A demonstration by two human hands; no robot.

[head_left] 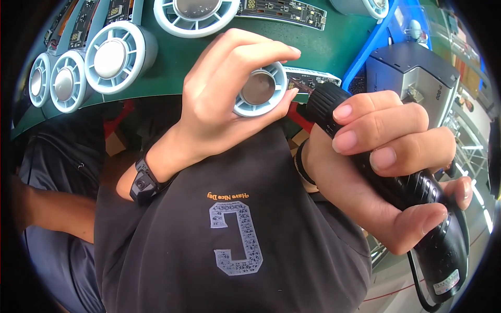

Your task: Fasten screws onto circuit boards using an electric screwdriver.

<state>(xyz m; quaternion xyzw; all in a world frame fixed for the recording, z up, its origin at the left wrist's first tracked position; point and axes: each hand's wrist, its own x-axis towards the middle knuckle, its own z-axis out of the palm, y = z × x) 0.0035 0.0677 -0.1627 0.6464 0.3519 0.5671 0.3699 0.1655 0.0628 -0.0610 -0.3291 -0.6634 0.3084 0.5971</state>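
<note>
My left hand (pixel 206 99) is closed around a handheld fan housing (pixel 259 87), a pale blue round part with a spoked rim and a silvery disc in its middle. From the housing a handle with an exposed circuit board (pixel 318 79) sticks out to the right. My right hand (pixel 389 130) grips a black corded electric screwdriver (pixel 326 107), its nose aimed left at the board. The bit reaches the board close to the round head, near my left thumb and fingertips; whether it touches a screw I cannot tell.
More fan housings (pixel 109 58) with bare boards lie on the green table (pixel 167 62) at the far left, and another fan housing (pixel 197 21) lies beyond my left hand. At right stand a dark box-shaped device (pixel 412 73) and a blue tray edge (pixel 377 36). Someone's arm (pixel 57 211) shows at left.
</note>
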